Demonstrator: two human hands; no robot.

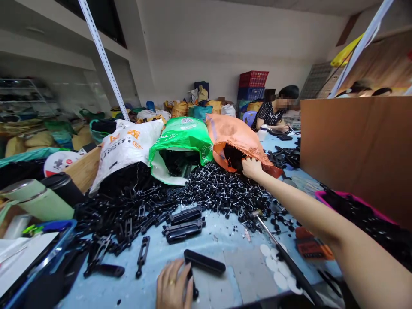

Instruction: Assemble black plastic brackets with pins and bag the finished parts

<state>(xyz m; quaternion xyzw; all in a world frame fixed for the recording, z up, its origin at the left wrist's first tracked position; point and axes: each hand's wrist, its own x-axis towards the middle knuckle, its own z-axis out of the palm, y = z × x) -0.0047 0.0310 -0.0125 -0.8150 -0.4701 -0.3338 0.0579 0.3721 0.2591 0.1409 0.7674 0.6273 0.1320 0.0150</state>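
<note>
My right hand (252,168) reaches far forward to the mouth of the orange sack (233,135), its fingers curled at the rim; what they hold, if anything, is hidden. Low in the view, my left hand (174,284) is wrapped round a black part (195,292) on the table. Just beyond it lies a long black piece (205,262). Two similar black assemblies (184,230) sit farther forward. A heap of black-headed screws (219,189) spreads below the orange sack and the green sack (186,133).
Black link parts (128,223) pile up below a white sack (125,143). A hammer (283,253) lies right of centre near white discs (279,269). A cardboard sheet (354,154) stands at the right. Green and black tumblers are at the left. Another person (272,113) sits beyond.
</note>
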